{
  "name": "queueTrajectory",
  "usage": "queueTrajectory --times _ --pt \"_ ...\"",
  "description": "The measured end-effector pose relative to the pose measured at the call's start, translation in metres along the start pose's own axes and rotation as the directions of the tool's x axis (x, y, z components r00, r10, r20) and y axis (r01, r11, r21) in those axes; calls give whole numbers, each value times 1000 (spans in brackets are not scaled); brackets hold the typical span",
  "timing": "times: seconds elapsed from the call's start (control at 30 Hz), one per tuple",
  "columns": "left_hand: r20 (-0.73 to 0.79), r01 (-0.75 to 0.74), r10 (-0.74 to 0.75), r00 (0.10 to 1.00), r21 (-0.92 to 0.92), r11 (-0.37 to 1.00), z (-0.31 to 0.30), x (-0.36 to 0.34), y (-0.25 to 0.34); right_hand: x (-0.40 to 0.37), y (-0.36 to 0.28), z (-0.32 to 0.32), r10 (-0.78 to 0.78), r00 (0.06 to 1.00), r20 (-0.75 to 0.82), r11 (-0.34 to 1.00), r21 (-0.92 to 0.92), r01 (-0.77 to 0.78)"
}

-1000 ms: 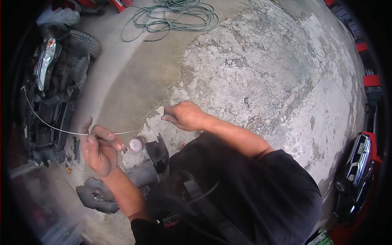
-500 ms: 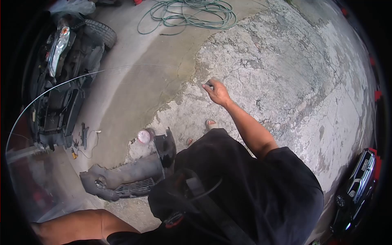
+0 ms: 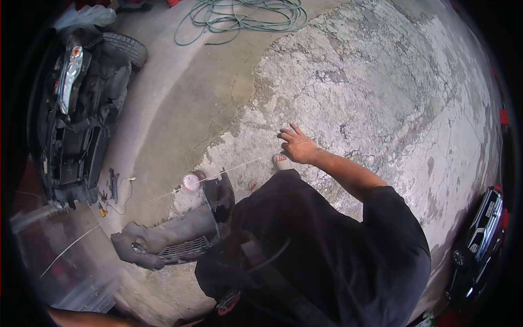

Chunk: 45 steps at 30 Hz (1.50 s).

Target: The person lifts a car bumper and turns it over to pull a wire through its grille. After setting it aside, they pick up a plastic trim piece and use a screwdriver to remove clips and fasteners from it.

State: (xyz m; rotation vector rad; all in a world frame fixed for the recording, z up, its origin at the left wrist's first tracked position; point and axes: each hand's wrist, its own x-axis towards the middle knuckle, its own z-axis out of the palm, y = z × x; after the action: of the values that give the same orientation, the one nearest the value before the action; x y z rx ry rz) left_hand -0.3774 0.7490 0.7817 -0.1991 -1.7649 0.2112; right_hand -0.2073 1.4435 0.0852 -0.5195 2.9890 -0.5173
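Observation:
My right hand [image 3: 298, 145] is stretched out over the cracked concrete floor [image 3: 370, 98] with its fingers spread and nothing gripped. A thin, pale wire [image 3: 163, 194] runs from just under that hand down and to the left, past a small round pinkish lamp [image 3: 191, 182], towards the lower left edge. Only a strip of my left forearm [image 3: 81, 318] shows at the bottom edge; the hand itself is out of sight. My sandalled foot [image 3: 281, 161] stands right beneath the right hand.
A detached grey bumper piece [image 3: 163, 240] lies on the floor at my feet. A stripped car front with a headlight [image 3: 71, 71] and a tyre [image 3: 128, 49] stands at the left. A coiled green hose [image 3: 239, 16] lies at the top. A dark car [image 3: 482, 234] is at the right.
My right hand came down towards my foot and spread its fingers. The wire, bowed high half a second ago, now runs low and nearly straight. My left arm slid further out of view.

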Motion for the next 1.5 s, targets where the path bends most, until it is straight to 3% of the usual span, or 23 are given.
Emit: queueTrajectory --times 0.07,0.1,0.17,0.23,0.27,0.33,0.37,0.43,0.47,0.5,0.53,0.57,0.7,0.77,0.8,0.93,1.0,1.1,1.17,1.2,1.3,1.47,1.5 --pt "79 42 -47 996 62 997 7 -17 4 -7 11 -7 126 991 50 989 74 -130" --pt "131 38 -49 990 89 995 14 -21 -15 -10 17 -12 224 973 -50 965 147 -215" --pt "322 -108 61 945 133 985 44 -44 -77 -12 24 -20 320 937 -139 931 228 -284" --pt "496 -321 247 832 68 945 78 -78 -137 -8 30 -30 436 756 -487 898 293 -329" --pt "563 -388 318 762 4 922 94 -106 -152 -4 34 -40 432 758 -489 900 291 -326" --pt "589 -335 330 737 -105 936 92 -148 -45 7 40 -65 680 696 -230 630 669 -394" --pt "790 -44 35 612 -11 999 91 -160 -6 13 40 -72 648 690 -322 658 693 -294" --pt "905 224 -183 385 101 969 92 -190 59 30 39 -92 600 731 -324 669 704 -237" --pt "905 229 -136 404 44 972 97 -214 88 40 38 -105 555 764 -329 677 713 -184" --pt "790 136 76 608 -198 971 107 -245 113 52 34 -120 550 768 -328 677 714 -180" --pt "922 240 -70 381 -26 971 98 -245 170 66 27 -137 470 822 -322 701 702 -126" --pt "958 97 -40 285 13 995 96 -250 217 79 19 -153 383 868 -317 721 690 -66" --pt "829 110 329 452 -418 902 125 -333 327 134 -21 -204 146 939 -310 776 625 85" --pt "912 383 330 244 -403 832 114 -334 398 160 -36 -212 -10 968 -251 829 539 148" --pt "858 389 401 321 -505 770 118 -354 417 169 -44 -213 -33 967 -251 827 536 167" --pt "807 514 538 245 -578 634 89 -353 503 188 -71 -213 -238 959 -152 816 505 282" --pt "870 474 493 1 -435 766 83 -342 528 187 -79 -216 -275 951 -143 854 418 310" --pt "895 585 441 65 -392 710 101 -367 537 187 -71 -215 -215 976 -30 824 530 198" --pt "870 741 447 211 -440 507 117 -384 544 182 -77 -221 -289 957 -36 820 507 267" --pt "877 748 432 209 -428 507 119 -380 547 179 -80 -223 -338 939 -63 812 484 325" --pt "884 713 421 205 -430 554 127 -371 548 172 -84 -231 -336 940 -57 803 505 318" --pt "820 466 435 373 -571 676 127 -363 541 158 -73 -224 -269 958 -103 733 623 273" --pt "824 468 423 377 -564 681 128 -357 541 155 -72 -221 -177 983 -52 458 879 129"
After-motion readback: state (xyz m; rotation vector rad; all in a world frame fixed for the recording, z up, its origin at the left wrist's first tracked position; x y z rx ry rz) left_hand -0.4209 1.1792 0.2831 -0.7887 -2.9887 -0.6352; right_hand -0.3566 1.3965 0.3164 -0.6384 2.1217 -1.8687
